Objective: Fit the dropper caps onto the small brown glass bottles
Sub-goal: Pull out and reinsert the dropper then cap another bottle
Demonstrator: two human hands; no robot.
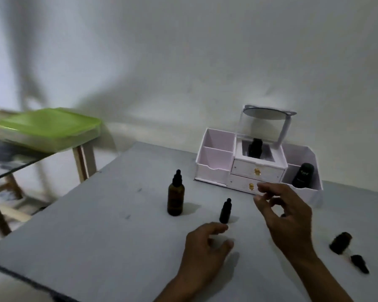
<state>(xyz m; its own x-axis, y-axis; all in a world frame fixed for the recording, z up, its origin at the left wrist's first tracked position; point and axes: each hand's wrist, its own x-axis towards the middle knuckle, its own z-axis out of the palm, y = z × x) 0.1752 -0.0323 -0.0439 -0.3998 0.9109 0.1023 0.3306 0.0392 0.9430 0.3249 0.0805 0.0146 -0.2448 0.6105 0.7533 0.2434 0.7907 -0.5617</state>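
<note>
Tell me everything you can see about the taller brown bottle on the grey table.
The taller brown bottle is a slim amber cylinder, glass by its look, with rounded shoulders. A black dropper cap with a bulb sits on its neck. It stands upright on the grey table, left of the smaller dark bottle, nearer than the white organizer. The left hand and right hand do not touch it.

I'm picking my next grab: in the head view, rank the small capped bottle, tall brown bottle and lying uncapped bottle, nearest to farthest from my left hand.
From the left hand:
1. Small capped bottle, just beyond its fingers.
2. Tall brown bottle, farther back, left.
3. Lying uncapped bottle, far right.
</note>
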